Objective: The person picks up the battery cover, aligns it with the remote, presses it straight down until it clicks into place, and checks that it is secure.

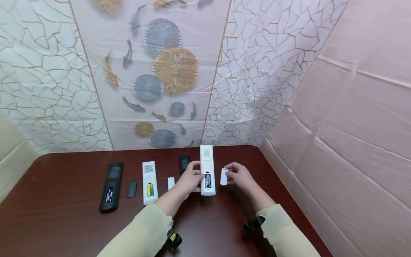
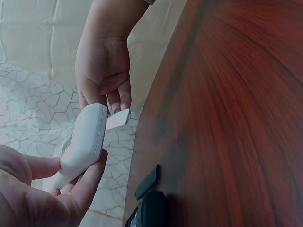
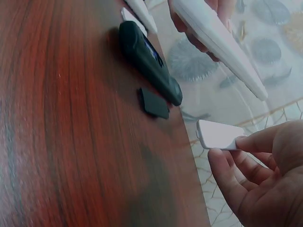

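My left hand grips a white remote control by its sides, back facing me. Its battery bay is uncovered, with two dark blue batteries lying side by side in it. A short way to the right, my right hand pinches a small white battery cover between thumb and fingers. Cover and remote are apart in the head view. From the right wrist, the cover shows a small tab at its far end. Both pieces are held up off the table.
On the dark red-brown table to the left lie a black remote with blue batteries showing, a dark cover, a white remote with green-yellow batteries, and a white cover. Another black remote is partly hidden behind my left hand.
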Action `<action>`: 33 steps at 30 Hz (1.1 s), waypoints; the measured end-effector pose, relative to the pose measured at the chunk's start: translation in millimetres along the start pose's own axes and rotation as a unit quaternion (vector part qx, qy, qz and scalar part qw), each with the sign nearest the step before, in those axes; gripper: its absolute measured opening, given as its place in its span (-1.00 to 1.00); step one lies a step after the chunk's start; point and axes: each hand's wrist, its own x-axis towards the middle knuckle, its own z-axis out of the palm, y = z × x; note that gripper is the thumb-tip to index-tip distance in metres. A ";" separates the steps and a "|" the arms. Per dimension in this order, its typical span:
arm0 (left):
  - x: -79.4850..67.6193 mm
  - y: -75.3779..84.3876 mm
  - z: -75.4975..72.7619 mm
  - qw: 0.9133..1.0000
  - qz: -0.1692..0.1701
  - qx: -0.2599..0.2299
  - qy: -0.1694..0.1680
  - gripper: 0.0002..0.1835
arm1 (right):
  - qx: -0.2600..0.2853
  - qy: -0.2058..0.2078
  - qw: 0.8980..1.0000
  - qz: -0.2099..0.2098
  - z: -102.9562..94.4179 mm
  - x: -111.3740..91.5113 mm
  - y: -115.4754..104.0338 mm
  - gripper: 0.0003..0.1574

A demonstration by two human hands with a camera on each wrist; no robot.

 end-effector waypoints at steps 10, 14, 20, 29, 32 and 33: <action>-19.7 -3.7 -17.9 1.000 0.027 -0.004 -0.005 -0.38 | 0.016 -0.018 1.000 -0.019 3.2 -13.7 -6.6 -0.75; -25.0 -7.8 -27.0 0.999 0.032 0.002 0.009 -0.40 | 0.022 -0.025 0.999 -0.027 7.2 -16.1 -9.9 -0.75; -30.5 -13.9 -38.6 0.999 0.027 -0.003 0.027 -0.45 | 0.028 -0.037 0.998 -0.035 15.8 -20.1 -18.0 -0.75; -35.8 -17.8 -48.2 0.999 0.016 -0.010 0.044 -0.51 | 0.044 -0.053 0.996 -0.058 30.9 -29.6 -35.7 -0.76; -36.5 -18.2 -50.3 0.998 0.017 -0.011 0.052 -0.52 | 0.044 -0.055 0.996 -0.062 36.3 -33.5 -44.0 -0.76; -36.9 -18.1 -50.9 0.998 0.017 -0.010 0.055 -0.52 | 0.044 -0.055 0.996 -0.061 38.2 -34.9 -47.2 -0.76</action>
